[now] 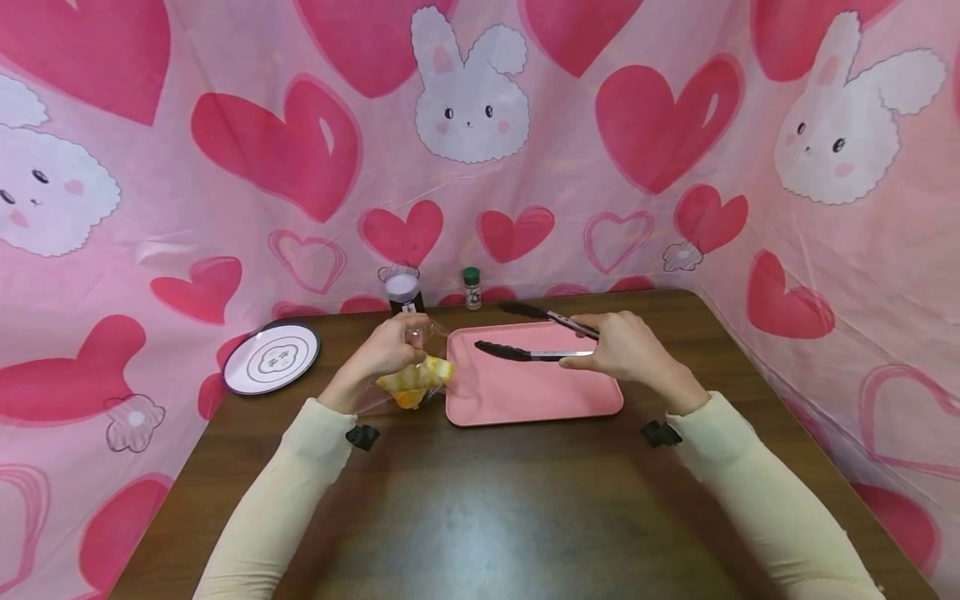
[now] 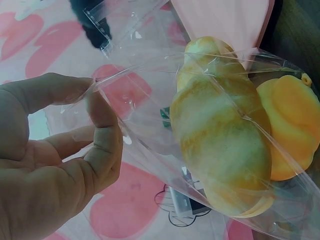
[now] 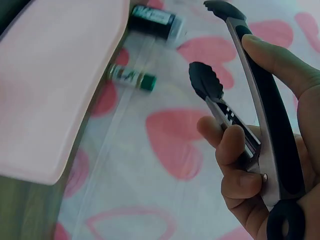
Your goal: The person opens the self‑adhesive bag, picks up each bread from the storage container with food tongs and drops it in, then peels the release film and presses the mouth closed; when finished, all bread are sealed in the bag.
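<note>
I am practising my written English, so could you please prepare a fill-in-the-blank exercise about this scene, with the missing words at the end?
1. The right hand holds tongs whose tips are ____.
2. The left hand pinches a bag made of transparent ____.
3. The small bottle behind the pink tray has a ____ cap.
4. In the head view, the tray lies to the ____ of the round plate.

Missing words: black; plastic; green; right.

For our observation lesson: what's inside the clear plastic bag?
A twisted bread roll and an orange bun-like item. The roll partly covers that item; its hidden side, and anything behind both, cannot be seen.
</note>
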The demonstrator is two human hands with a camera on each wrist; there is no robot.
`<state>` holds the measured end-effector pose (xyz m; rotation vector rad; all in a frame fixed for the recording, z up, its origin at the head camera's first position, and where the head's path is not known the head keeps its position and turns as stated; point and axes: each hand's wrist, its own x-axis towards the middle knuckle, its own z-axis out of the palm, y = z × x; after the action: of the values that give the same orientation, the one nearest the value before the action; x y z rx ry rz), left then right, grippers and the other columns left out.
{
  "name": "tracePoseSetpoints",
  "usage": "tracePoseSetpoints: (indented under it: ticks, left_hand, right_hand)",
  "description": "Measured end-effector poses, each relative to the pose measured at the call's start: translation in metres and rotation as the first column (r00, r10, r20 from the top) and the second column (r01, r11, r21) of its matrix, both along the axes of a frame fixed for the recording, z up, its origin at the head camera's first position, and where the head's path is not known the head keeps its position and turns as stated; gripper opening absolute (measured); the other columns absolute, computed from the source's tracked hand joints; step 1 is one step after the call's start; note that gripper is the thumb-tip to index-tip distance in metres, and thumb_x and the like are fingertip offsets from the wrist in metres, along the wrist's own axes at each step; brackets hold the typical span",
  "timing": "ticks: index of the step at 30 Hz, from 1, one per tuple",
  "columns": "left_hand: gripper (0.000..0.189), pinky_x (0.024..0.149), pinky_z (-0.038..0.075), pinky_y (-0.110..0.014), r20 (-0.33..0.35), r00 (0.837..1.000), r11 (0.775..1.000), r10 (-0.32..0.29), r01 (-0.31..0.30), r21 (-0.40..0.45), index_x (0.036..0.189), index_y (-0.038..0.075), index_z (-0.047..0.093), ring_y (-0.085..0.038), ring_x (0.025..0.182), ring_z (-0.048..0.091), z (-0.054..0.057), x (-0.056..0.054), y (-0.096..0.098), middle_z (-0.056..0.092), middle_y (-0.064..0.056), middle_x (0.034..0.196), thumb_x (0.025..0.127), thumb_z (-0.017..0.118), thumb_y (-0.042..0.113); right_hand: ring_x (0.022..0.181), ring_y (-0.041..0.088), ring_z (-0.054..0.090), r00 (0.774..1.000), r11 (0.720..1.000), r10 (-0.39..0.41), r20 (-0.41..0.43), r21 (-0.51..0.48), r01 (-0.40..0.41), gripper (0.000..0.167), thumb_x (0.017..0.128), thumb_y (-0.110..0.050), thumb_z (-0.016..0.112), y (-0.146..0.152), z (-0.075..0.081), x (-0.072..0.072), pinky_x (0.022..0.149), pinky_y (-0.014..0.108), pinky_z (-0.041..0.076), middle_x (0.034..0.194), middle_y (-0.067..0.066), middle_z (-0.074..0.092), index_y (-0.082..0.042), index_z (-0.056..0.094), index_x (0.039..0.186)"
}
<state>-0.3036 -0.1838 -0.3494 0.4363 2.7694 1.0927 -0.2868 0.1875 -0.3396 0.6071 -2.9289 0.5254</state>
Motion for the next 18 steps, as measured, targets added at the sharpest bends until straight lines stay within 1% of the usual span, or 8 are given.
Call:
tracePoseSetpoints:
  ticks: [5,8,9,12,13,16,18]
  left_hand:
    - [0.063,0.077,0.049,-0.027,0.01,1.0,1.0,0.004,-0.004,0.012,0.14,-0.005,0.052,-0.024,0.095,0.061,-0.001,-0.001,-0.001,0.048,-0.018,0.145,0.079,0.067,0.0]
    - [0.063,0.074,0.05,-0.025,0.017,1.0,1.0,0.008,-0.008,0.019,0.141,-0.005,0.052,-0.025,0.097,0.061,-0.001,-0.001,-0.002,0.048,-0.018,0.145,0.079,0.067,-0.001]
    - [0.063,0.074,0.05,-0.025,0.018,1.0,1.0,0.008,-0.008,0.02,0.141,-0.005,0.052,-0.026,0.097,0.061,-0.001,-0.001,-0.002,0.048,-0.018,0.145,0.079,0.067,-0.001]
    - [0.063,0.074,0.05,-0.025,0.016,1.0,1.0,0.005,-0.006,0.019,0.141,-0.005,0.052,-0.025,0.096,0.061,-0.002,-0.001,-0.002,0.048,-0.019,0.144,0.079,0.067,-0.001]
    - [0.064,0.074,0.05,-0.025,0.013,1.0,1.0,0.005,-0.005,0.018,0.14,-0.005,0.052,-0.025,0.095,0.061,-0.002,-0.001,-0.003,0.048,-0.019,0.144,0.079,0.067,-0.001]
    - [0.064,0.076,0.049,-0.026,0.006,1.0,1.0,0.004,-0.004,0.014,0.14,-0.005,0.052,-0.023,0.091,0.06,-0.001,-0.001,-0.003,0.048,-0.019,0.145,0.078,0.067,-0.001]
    - [0.063,0.076,0.048,-0.026,0.006,1.0,1.0,0.007,-0.007,0.013,0.14,-0.004,0.053,-0.022,0.088,0.06,0.0,0.0,-0.004,0.048,-0.018,0.146,0.078,0.067,-0.001]
  right_hand:
    - [0.086,0.029,0.06,0.997,0.998,-0.062,0.037,-0.026,0.063,0.077,0.075,-0.054,0.081,0.022,-0.012,-0.012,0.079,0.046,0.048,0.085,0.01,0.07,-0.008,0.064,0.133]
    - [0.092,0.032,0.06,0.991,0.99,-0.126,0.055,-0.062,0.129,0.072,0.077,-0.055,0.079,0.034,-0.02,-0.017,0.083,0.048,0.047,0.091,0.011,0.071,-0.007,0.065,0.13]
    - [0.093,0.033,0.06,0.987,0.986,-0.149,0.055,-0.074,0.152,0.07,0.078,-0.055,0.078,0.039,-0.023,-0.019,0.083,0.049,0.047,0.092,0.011,0.071,-0.006,0.066,0.127]
    - [0.089,0.034,0.058,0.97,0.966,-0.223,0.096,-0.11,0.233,0.064,0.081,-0.056,0.075,0.051,-0.03,-0.023,0.08,0.049,0.045,0.085,0.012,0.066,-0.006,0.067,0.119]
    - [0.09,0.035,0.059,0.965,0.96,-0.242,0.106,-0.117,0.253,0.063,0.082,-0.056,0.074,0.055,-0.032,-0.024,0.081,0.05,0.046,0.087,0.013,0.067,-0.004,0.066,0.117]
    - [0.099,0.043,0.06,0.948,0.947,-0.287,0.136,-0.111,0.303,0.069,0.084,-0.058,0.07,0.068,-0.04,-0.031,0.087,0.058,0.047,0.101,0.022,0.069,0.001,0.062,0.118]
    - [0.105,0.05,0.058,0.941,0.943,-0.305,0.149,-0.089,0.32,0.077,0.085,-0.061,0.068,0.076,-0.045,-0.036,0.092,0.062,0.045,0.111,0.029,0.066,0.006,0.059,0.122]
